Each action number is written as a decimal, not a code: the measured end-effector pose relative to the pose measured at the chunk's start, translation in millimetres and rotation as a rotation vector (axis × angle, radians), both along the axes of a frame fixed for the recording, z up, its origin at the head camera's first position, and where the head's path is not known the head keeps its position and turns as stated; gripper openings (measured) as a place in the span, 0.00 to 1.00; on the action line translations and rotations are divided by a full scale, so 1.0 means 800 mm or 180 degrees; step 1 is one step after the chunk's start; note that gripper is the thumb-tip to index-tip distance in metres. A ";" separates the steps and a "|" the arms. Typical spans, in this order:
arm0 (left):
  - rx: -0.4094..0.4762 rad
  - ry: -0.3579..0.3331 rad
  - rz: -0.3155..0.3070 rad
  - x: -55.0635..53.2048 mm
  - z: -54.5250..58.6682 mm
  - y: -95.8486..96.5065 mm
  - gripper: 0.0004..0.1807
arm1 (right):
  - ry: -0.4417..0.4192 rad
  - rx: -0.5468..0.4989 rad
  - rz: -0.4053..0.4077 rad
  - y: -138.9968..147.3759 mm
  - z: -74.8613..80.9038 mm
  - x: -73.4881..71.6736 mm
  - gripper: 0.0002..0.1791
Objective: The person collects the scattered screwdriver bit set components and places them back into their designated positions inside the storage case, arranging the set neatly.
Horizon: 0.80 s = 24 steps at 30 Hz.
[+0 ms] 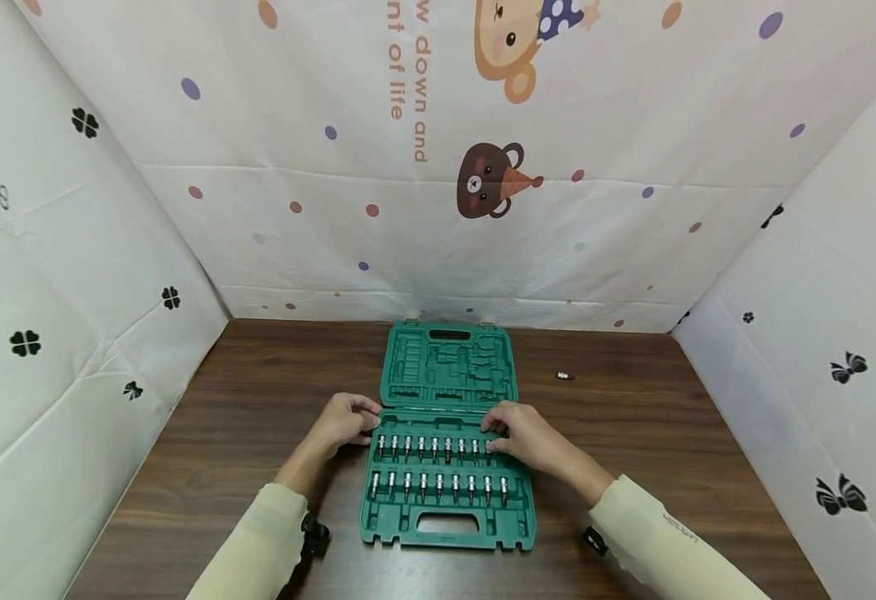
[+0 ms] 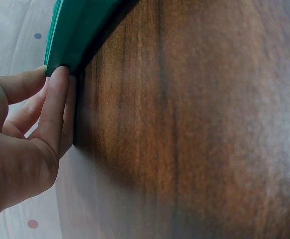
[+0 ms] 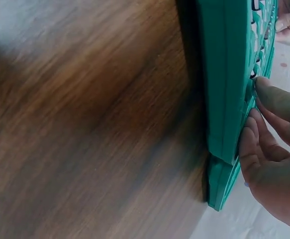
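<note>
An open green plastic case [image 1: 448,521] lies on the table, holding two rows of metal bit sockets [image 1: 440,483]. My left hand [image 1: 340,423] grips the case's left edge near the hinge. In the left wrist view, the thumb [image 2: 28,85] lies on its upper edge and the fingers [image 2: 55,99] are against its side. My right hand [image 1: 523,433] is at the right end of the upper row, fingers bent. Its thumb tip [image 3: 264,83] is right at the last bit socket [image 1: 488,447], which it partly hides; I cannot tell whether the fingers pinch it.
The case's lid [image 1: 448,362], with moulded recesses, lies back toward the rear wall. A small loose bit socket [image 1: 563,376] lies on the brown wooden table [image 1: 610,400] to the right of the lid. Printed white cloth walls [image 1: 317,250] border the table at the back and sides.
</note>
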<state>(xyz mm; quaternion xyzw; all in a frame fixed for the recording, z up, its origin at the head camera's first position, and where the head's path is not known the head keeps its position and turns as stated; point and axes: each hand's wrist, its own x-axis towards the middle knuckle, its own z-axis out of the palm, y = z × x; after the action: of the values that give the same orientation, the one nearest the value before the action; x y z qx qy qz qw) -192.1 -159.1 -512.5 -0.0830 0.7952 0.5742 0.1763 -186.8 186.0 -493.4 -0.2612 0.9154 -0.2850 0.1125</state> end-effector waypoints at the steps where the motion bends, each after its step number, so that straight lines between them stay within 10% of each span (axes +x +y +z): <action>1: 0.0002 0.0000 -0.0005 0.000 0.000 0.000 0.10 | -0.0067 -0.0004 -0.0050 0.000 0.000 -0.001 0.11; 24: 0.0006 0.0009 0.0003 -0.002 -0.003 0.000 0.11 | -0.0220 -0.0014 -0.0253 -0.009 0.001 -0.009 0.11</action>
<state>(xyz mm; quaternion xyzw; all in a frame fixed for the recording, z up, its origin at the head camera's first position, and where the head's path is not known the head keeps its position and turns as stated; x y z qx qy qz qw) -193.4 -159.1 -515.2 -0.0824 0.7948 0.5752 0.1750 -194.0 178.9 -492.3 -0.2150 0.9200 -0.3000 0.1321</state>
